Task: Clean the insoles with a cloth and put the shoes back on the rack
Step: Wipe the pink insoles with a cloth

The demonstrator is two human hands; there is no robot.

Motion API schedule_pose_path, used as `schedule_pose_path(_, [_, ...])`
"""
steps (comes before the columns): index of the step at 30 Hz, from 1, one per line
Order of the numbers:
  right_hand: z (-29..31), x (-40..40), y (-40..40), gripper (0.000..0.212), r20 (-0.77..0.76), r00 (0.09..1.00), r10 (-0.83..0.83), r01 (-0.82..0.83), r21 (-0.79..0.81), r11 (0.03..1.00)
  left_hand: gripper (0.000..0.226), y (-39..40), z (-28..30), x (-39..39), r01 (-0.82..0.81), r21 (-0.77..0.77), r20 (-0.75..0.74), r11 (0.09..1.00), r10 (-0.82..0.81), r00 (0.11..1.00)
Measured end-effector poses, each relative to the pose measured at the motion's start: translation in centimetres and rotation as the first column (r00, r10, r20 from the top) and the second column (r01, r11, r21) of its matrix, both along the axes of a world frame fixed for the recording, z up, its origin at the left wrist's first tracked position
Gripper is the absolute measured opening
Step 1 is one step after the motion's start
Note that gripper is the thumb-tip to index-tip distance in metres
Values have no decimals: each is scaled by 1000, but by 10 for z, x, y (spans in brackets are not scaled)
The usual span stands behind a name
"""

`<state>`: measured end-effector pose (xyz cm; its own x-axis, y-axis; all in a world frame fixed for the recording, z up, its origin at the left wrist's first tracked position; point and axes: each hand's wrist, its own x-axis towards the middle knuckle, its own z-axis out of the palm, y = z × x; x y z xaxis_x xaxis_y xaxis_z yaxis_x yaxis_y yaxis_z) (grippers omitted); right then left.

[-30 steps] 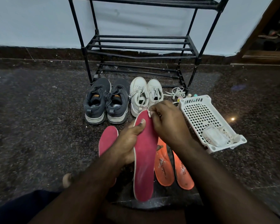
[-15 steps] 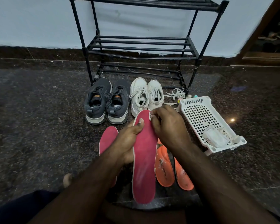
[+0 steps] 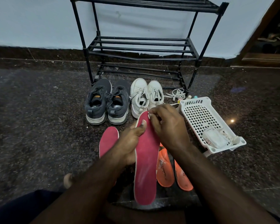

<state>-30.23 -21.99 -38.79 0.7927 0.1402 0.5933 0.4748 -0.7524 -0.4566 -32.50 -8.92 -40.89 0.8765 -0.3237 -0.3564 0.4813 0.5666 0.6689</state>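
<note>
Red insole [image 3: 145, 172] is held up lengthwise between the hands: the left hand [image 3: 129, 143] grips its edge, thumb lying across the top, while the right hand [image 3: 166, 126] pinches a small white cloth [image 3: 149, 115] against its toe end. Beyond the hands stand grey shoes [image 3: 107, 102] and white shoes [image 3: 146, 96] before a black rack [image 3: 142, 49]; orange insoles [image 3: 166, 170] lie under the right wrist.

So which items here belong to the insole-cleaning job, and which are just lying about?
Part of the job:
- red insole, held by left hand
- small white cloth, pinched by right hand
- second red insole
- orange insoles
- grey shoes
- white shoes
- black rack

Lying about:
- white basket with a white packet
- loose laces
</note>
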Motion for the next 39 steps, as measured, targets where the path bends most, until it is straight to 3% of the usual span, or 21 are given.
schedule_pose_path(5, [-12, -2, 1, 9, -122, 992, -13, -8, -177, 984, 28, 8, -4, 6, -17, -15, -29, 1000, 17, 999])
schedule_pose_path(9, [-11, -2, 0, 8, -62, 998, -10, 3, -107, 994, 40, 5, -9, 7, -41, 15, -23, 999, 42, 999])
schedule_pose_path(11, [-7, 0, 3, 8, -20, 1000, -19, 18, -43, 999, 30, -2, -9, 4, -20, 28, -2, 999, 20, 1000])
schedule_pose_path(12, [-6, -1, 6, 9, -13, 1000, -6, 6, -44, 999, 23, -5, -9, 2, -7, 44, 12, 999, 7, 1000])
schedule_pose_path(16, [-4, 0, 7, 8, -13, 999, 49, -51, -144, 988, 32, -10, -11, -1, 1, 98, 51, 995, -6, 999])
schedule_pose_path(19, [0, 5, -5, 11, -9, 998, -57, 56, -58, 997, 30, -11, -10, -4, 13, 117, 69, 993, -21, 997])
schedule_pose_path(24, [0, -5, 10, 18, -71, 996, 62, -67, -79, 995, 30, -12, -4, -2, 5, 112, 69, 994, -13, 998])
schedule_pose_path(26, [3, 1, 4, 17, -72, 997, 11, -14, -47, 999, 31, -10, -6, -2, -6, 127, 61, 992, -1, 998])
schedule_pose_path(29, [10, 7, -10, 16, -202, 977, -73, 103, 139, 985, 31, -6, -5, -1, 4, 122, 35, 993, -9, 999])
schedule_pose_path(31, [14, 9, -15, 15, -317, 948, -15, 141, 379, 915, 34, -1, -2, 2, 30, 83, -19, 996, -29, 999])
schedule_pose_path(33, [16, 10, -18, 15, -368, 928, 55, 142, 488, 861, 46, 4, 1, 4, 62, 19, -94, 998, -60, 994])
schedule_pose_path(35, [12, 7, -17, 15, -401, 911, 90, 101, 432, 896, 57, 9, 3, 7, 84, -50, -140, 995, -90, 986])
schedule_pose_path(39, [0, 1, -6, 11, -416, 904, 95, 36, 296, 955, 53, 13, 6, 9, 58, -105, -150, 993, -73, 986])
